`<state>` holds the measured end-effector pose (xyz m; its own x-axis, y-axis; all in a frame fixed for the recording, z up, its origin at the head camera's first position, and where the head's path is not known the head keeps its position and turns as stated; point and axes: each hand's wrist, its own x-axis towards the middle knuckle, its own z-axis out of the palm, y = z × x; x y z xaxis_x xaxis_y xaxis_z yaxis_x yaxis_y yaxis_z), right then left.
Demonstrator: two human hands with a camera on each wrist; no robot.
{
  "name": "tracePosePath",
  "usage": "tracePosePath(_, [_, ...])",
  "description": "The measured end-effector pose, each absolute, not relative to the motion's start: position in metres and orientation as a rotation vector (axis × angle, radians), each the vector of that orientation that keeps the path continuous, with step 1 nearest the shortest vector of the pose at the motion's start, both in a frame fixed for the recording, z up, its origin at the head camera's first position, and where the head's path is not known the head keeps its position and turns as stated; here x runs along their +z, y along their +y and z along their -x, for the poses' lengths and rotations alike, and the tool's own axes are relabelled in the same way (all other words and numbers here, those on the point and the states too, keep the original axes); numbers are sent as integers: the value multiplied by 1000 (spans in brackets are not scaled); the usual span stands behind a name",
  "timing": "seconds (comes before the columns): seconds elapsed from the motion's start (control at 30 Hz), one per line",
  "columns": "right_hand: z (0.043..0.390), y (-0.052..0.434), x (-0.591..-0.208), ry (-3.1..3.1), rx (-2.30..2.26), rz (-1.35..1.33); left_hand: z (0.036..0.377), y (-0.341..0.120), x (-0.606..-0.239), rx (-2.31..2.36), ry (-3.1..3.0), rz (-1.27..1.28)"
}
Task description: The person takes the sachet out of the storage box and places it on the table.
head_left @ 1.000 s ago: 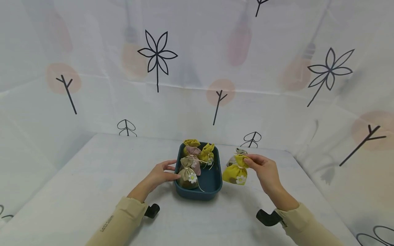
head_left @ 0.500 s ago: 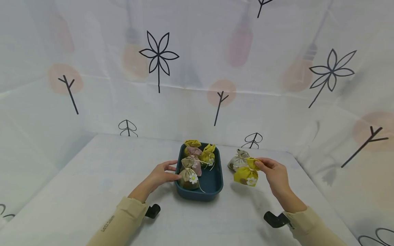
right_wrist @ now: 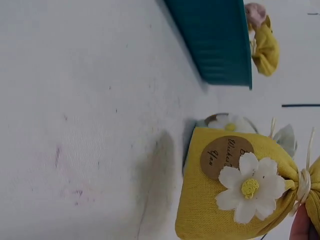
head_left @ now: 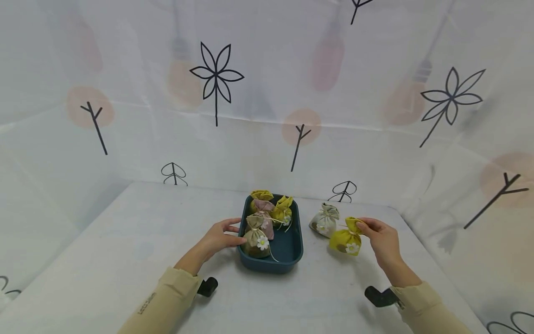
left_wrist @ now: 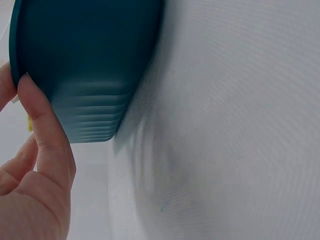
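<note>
Head view: four sachets sit in the teal tray (head_left: 292, 260), left hand (head_left: 217, 240) flat against its side; right hand (head_left: 381, 239) pinches the yellow sachet (head_left: 345, 240), grey sachet (head_left: 324, 221) waiting outside.

The person wears a long-sleeved top of pale beige cloth. The left sleeve (head_left: 160, 301) has small dark lettering near the cuff. A black camera mount (head_left: 207, 286) sits under the left wrist, another black mount (head_left: 378, 297) under the right wrist beside the right sleeve (head_left: 423, 311). Both hands are bare.

Our head view looks down on the counter (head_left: 125, 241); both wrist views sit close, sharing the teal tray (head_left: 288, 248) between them.
</note>
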<state>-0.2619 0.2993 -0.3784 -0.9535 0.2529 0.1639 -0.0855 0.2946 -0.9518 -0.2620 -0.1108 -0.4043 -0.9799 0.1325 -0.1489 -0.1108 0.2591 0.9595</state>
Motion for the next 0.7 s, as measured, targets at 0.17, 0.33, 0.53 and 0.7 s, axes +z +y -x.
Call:
tracePosePath(0.17, [284, 321, -400, -2291, 1670, 194, 262, -111, -404, 1797, 2324, -10])
tracePosePath(0.33, [328, 356, -448, -2271, 1634, 237, 262, -111, -404, 1804, 2318, -12])
tracePosePath(0.53, [352, 367, -463, -2259, 1567, 292, 263, -111, -403, 1811, 2312, -17])
tracePosePath(0.7, [349, 361, -449, -2279, 1543, 325, 263, -111, -404, 1809, 2305, -29])
